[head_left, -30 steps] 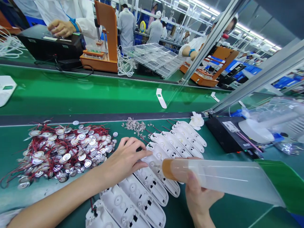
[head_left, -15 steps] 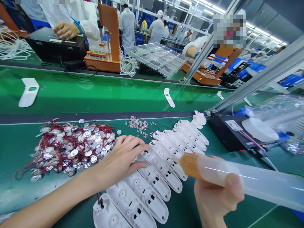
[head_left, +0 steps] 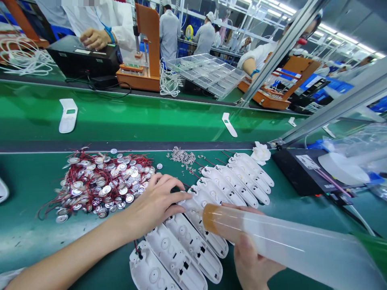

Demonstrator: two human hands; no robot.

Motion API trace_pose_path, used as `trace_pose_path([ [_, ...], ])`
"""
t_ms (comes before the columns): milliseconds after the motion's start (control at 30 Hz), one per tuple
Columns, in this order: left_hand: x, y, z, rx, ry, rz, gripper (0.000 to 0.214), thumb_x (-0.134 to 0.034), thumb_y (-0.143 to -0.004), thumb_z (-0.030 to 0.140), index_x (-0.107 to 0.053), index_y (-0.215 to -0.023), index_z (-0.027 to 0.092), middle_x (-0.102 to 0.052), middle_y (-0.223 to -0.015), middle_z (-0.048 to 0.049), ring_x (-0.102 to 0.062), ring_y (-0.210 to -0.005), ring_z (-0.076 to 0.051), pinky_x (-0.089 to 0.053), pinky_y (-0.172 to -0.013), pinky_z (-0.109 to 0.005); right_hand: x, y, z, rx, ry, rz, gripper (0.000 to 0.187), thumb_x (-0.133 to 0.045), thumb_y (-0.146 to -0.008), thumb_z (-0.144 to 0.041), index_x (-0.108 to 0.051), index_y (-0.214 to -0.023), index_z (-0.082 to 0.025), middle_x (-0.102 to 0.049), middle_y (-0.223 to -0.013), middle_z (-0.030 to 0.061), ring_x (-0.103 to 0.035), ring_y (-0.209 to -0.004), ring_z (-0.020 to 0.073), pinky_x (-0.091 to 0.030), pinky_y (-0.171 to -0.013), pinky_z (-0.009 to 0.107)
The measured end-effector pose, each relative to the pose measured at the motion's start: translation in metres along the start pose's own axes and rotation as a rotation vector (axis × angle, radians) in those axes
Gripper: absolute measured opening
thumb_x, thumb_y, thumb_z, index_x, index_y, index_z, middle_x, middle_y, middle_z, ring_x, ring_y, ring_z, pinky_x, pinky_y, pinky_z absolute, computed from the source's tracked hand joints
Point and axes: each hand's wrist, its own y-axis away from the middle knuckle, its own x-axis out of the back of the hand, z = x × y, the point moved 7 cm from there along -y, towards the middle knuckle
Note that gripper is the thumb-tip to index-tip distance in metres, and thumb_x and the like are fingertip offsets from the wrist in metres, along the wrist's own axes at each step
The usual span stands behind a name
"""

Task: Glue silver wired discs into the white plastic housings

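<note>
My right hand (head_left: 250, 257) is wrapped around a large translucent syringe (head_left: 290, 237) with an amber front end. The syringe points left, its tip close over one of the white plastic shells (head_left: 184, 237) laid in a slanted row. Round recesses and small black slots show inside the shells. My left hand (head_left: 157, 203) rests at the upper ends of the middle shells, fingers apart, index finger and thumb touching a shell near the syringe tip. Left of that hand lies a heap of silvery discs with red wires (head_left: 105, 185). The exact contact at the tip is too fine to make out.
Small metal parts (head_left: 183, 156) lie behind the shells, with a crumpled white tissue (head_left: 260, 153) at the row's far end. A black device (head_left: 298, 171) stands to the right. Beyond runs a green belt (head_left: 151, 119) carrying white pieces. Co-workers sit across it, near an orange fixture (head_left: 148, 48).
My right hand has brought the syringe left and lower, to a nearer shell. My left hand stays at the shells' upper ends. White pieces on the belt have shifted right; the view has turned slightly.
</note>
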Motion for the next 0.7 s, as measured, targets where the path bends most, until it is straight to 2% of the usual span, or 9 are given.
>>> trace_pose_path([
  [200,-0.001,0.001,-0.001,0.0,-0.008,0.02,0.026,-0.056,-0.086,0.029,-0.059,-0.112,0.031,-0.056,-0.105,-0.0013,-0.045,-0.1,-0.019,-0.025,-0.092,-0.038,0.0,-0.001,0.002,-0.016,0.1,0.017,0.049,-0.064,-0.072,-0.054,-0.052,-0.1,-0.016,-0.061,-0.08,0.0139,-0.06,-0.076,0.0332,-0.051,-0.059,0.045],
  [433,-0.003,0.001,-0.001,0.003,-0.007,0.015,0.026,-0.056,-0.086,0.028,-0.059,-0.112,0.029,-0.056,-0.106,-0.0019,-0.044,-0.102,-0.02,-0.024,-0.092,-0.039,-0.013,-0.006,-0.017,0.121,0.14,-0.096,0.033,-0.06,-0.081,-0.042,-0.056,-0.1,-0.015,-0.061,-0.085,0.0127,-0.061,-0.08,0.0279,-0.051,-0.069,0.043],
  [533,-0.003,0.001,-0.001,-0.003,-0.001,0.015,0.026,-0.056,-0.086,0.029,-0.059,-0.111,0.029,-0.057,-0.105,-0.0019,-0.044,-0.101,-0.02,-0.023,-0.092,-0.04,-0.017,-0.006,-0.023,0.158,0.153,-0.121,0.03,-0.057,-0.083,-0.041,-0.058,-0.098,-0.016,-0.062,-0.088,0.0129,-0.061,-0.077,0.0263,-0.051,-0.068,0.042],
  [700,-0.002,0.001,0.0,-0.012,0.005,0.009,0.025,-0.053,-0.087,0.031,-0.058,-0.111,0.029,-0.056,-0.105,-0.0022,-0.043,-0.1,-0.02,-0.023,-0.091,-0.039,-0.008,-0.002,-0.01,0.088,0.178,-0.084,0.04,-0.055,-0.081,-0.05,-0.053,-0.101,-0.016,-0.061,-0.081,0.0116,-0.061,-0.074,0.0289,-0.051,-0.066,0.047],
])
